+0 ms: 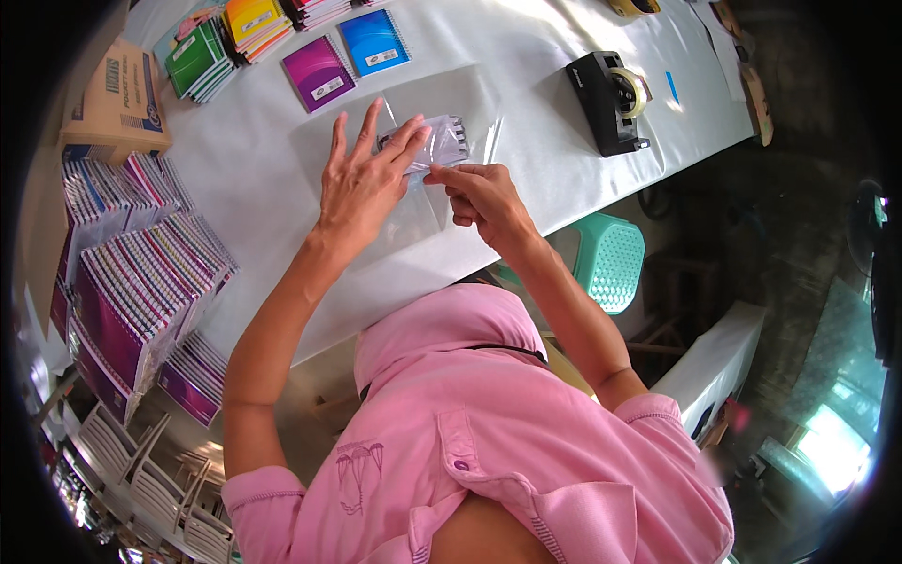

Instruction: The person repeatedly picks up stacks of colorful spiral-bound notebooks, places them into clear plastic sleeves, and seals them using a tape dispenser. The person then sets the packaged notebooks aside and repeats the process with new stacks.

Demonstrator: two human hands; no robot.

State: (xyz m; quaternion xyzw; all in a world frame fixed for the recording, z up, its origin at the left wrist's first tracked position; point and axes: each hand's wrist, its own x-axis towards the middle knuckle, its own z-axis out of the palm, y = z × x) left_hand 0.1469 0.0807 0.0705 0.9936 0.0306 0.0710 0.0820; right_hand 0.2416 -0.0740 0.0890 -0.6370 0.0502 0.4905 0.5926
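A small spiral-bound notebook pack (445,140) lies on the table under clear plastic, its dark coil toward the right. Over its left part, my left hand (362,179) rests with fingers stretched and spread, the fingertips touching the plastic. My right hand (489,200) is closed in a pinch at the pack's near edge, thumb and forefinger on the clear plastic film (413,214). More of this film spreads flat around the pack. How many notebooks are inside cannot be made out.
Purple (319,75) and blue (376,43) notebooks lie beyond my hands. Green notebooks (199,61) and a cardboard box (113,103) stand far left, with tall notebook stacks (155,273) below. A black tape dispenser (601,103) sits right. A green stool (611,263) stands beside the table.
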